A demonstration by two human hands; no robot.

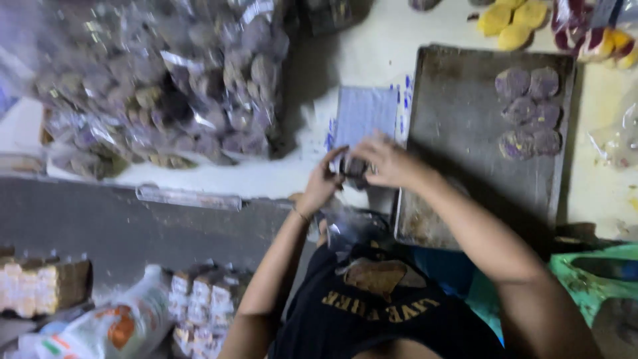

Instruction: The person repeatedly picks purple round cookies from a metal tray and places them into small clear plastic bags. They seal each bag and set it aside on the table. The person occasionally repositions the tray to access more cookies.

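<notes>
Nearest the camera, the person's black shirt (379, 312) filled the lower frame, with stacked packets (203, 299) on the floor to one side. Above it, the left hand (322, 183) and right hand (389, 159) met at the counter (372, 53) edge, each grip closed on a small dark purple piece (354, 167) held between them. Just beyond lay a metal tray (458, 133) carrying six purple cookies (528, 113). Farther off sat a large clear bag of purple cookies (166, 86) and yellow pieces (508, 20).

Both hands, left hand (321, 184) and right hand (387, 161), pinch small dark item (354, 167) beside metal tray (458, 133) holding purple patties (529, 113).
</notes>
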